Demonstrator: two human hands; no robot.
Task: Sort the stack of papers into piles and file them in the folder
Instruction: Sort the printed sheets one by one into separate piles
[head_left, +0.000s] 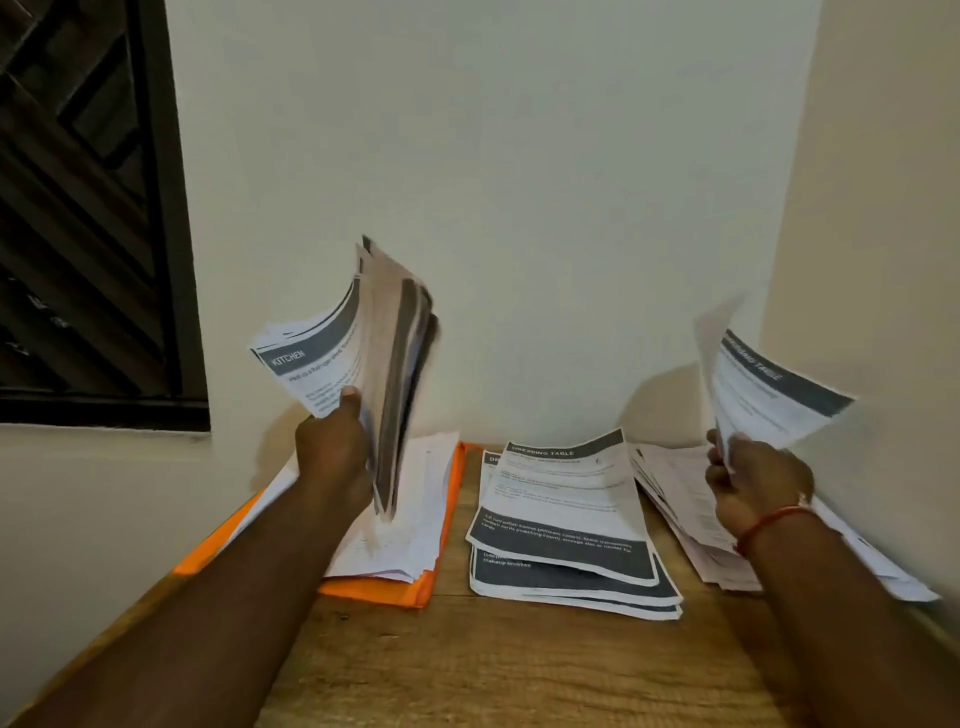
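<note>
Your left hand (332, 447) has its fingers closed around the stack of papers (374, 364), held upright above the orange folder (395, 590); the top sheet reads "KITCHEN". Your right hand (753, 478) grips one single sheet (769, 389) between the fingers, raised near the right wall. On the wooden worktop (519, 670), one pile (410, 499) lies on the folder, a middle pile (566, 525) is titled "DRESSING TABLE", and a right pile (675, 499) lies just beside it, under your right wrist.
</note>
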